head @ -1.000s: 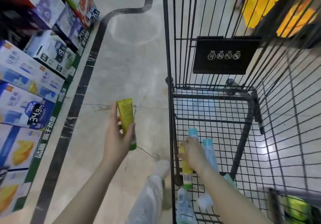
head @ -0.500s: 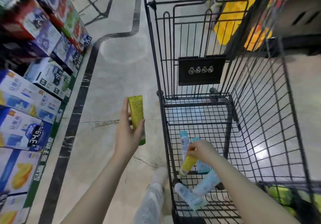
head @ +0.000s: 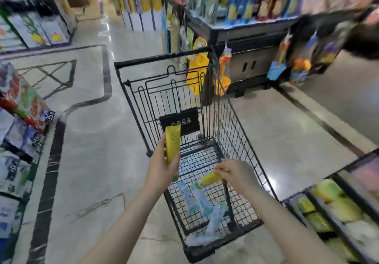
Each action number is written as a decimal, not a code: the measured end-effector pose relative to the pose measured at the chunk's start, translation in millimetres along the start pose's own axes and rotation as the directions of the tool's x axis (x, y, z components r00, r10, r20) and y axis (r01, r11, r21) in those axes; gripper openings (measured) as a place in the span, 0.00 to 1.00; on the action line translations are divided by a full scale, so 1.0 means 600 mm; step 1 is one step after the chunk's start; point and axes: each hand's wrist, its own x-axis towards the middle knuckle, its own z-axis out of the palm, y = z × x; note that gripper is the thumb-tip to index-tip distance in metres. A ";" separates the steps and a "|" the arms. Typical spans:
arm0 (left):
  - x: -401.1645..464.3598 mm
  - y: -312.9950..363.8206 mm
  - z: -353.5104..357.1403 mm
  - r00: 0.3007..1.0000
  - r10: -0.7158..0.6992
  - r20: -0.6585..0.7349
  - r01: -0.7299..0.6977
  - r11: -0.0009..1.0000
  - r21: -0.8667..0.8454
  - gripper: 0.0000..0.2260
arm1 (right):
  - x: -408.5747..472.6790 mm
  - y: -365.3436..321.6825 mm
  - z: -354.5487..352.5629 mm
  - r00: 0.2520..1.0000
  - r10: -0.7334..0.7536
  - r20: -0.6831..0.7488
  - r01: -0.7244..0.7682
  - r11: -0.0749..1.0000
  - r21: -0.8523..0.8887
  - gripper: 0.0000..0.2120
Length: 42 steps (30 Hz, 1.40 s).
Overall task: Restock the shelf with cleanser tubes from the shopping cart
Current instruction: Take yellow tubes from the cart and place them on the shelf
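A black wire shopping cart (head: 242, 140) stands in the aisle before me. My left hand (head: 160, 169) grips a yellow cleanser tube (head: 172, 143) upright, just over the cart's left wall. My right hand (head: 235, 173) is inside the cart, above its floor, and pinches a second yellow tube (head: 207, 179) by one end so that it lies nearly level. Several pale blue tubes (head: 196, 200) lie loose on the cart's wire floor below both hands.
Shelves of boxed goods (head: 18, 124) run along the left edge. A shelf with green and yellow packs (head: 336, 208) sits at the lower right. A dark display stand with hanging toys (head: 254, 58) rises behind the cart. Marble floor (head: 92, 161) lies between the left shelves and the cart.
My right hand has lifted the second yellow tube off the cart floor. My left hand with its tube has moved right, over the cart's wall. The view has tilted upward.
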 end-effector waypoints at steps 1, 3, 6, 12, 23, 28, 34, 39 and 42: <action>-0.007 0.015 0.007 0.998 0.037 0.046 -0.037 0.999 0.002 0.19 | -0.025 0.001 -0.011 0.999 0.022 -0.044 -0.021 0.999 0.034 0.08; -0.026 0.040 0.024 0.985 0.082 0.152 -0.078 0.997 -0.028 0.14 | -0.075 0.004 -0.031 0.989 0.050 -0.143 -0.032 0.991 0.128 0.07; -0.062 0.067 0.054 0.940 0.149 0.308 -0.138 0.989 -0.056 0.14 | -0.155 0.007 -0.057 0.951 0.104 -0.292 -0.032 0.969 0.244 0.05; -0.151 0.134 0.123 0.787 0.318 0.528 -0.245 0.948 -0.204 0.09 | -0.340 0.017 -0.103 0.863 0.240 -0.446 -0.142 0.960 0.241 0.03; -0.366 0.304 0.297 0.447 0.525 0.724 -0.298 0.851 -0.432 0.18 | -0.714 0.102 -0.188 0.647 0.485 -0.589 -0.413 0.872 0.264 0.04; -0.526 0.410 0.406 0.364 0.555 0.748 -0.211 0.831 -0.514 0.18 | -0.897 0.173 -0.244 0.550 0.542 -0.635 -0.505 0.822 0.264 0.05; -0.697 0.532 0.514 0.283 0.630 0.723 -0.254 0.776 -0.577 0.16 | -1.088 0.235 -0.328 0.496 0.472 -0.729 -0.508 0.839 0.198 0.04; -0.784 0.609 0.585 0.202 0.657 0.726 -0.226 0.752 -0.619 0.15 | -1.193 0.288 -0.387 0.439 0.453 -0.776 -0.526 0.830 0.187 0.05; -0.820 0.659 0.617 0.160 0.662 0.733 -0.226 0.747 -0.625 0.15 | -1.232 0.316 -0.421 0.399 0.464 -0.791 -0.554 0.809 0.196 0.05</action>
